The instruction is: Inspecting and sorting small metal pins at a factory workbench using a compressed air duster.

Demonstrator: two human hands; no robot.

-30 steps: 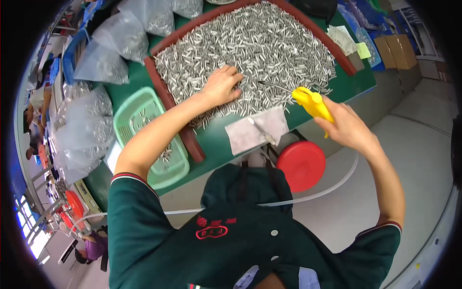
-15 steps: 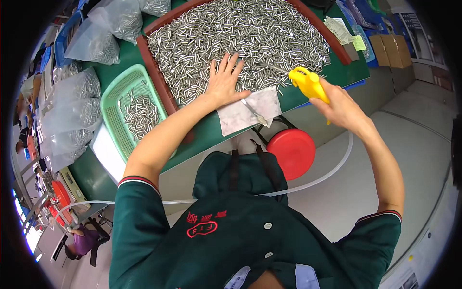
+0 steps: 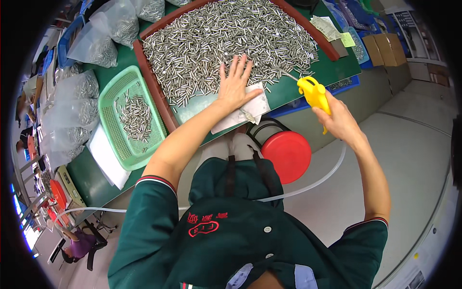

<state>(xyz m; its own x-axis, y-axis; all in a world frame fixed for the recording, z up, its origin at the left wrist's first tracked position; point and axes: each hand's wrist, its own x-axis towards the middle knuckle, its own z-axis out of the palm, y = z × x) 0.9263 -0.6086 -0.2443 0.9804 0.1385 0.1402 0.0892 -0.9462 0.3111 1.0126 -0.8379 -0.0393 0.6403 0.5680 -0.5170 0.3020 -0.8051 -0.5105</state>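
A thick layer of small metal pins [image 3: 211, 43] covers the far part of the green table. My left hand [image 3: 234, 89] lies with fingers spread at the near edge of the pins, its heel over a stained white cloth [image 3: 228, 124]. Partly under that hand, a small tool with a pale end [image 3: 248, 115] rests on the cloth. My right hand [image 3: 340, 118] grips a yellow air blow gun [image 3: 315, 94] at the right, held off the table edge. Its thin metal nozzle points left toward the pins, and a clear hose trails below.
Dark red wooden bars [image 3: 156, 86] border the pins. Left of them stands a green plastic basket [image 3: 107, 130] with some pins inside. Clear bags of pins [image 3: 72, 113] line the far left. A red stool [image 3: 286, 156] stands under the near edge; cardboard boxes [image 3: 385, 49] sit far right.
My left hand has slid right, and the cloth appears partly covered and shifted. Pins near the front left have moved, baring green table. The blow gun remains in my right hand.
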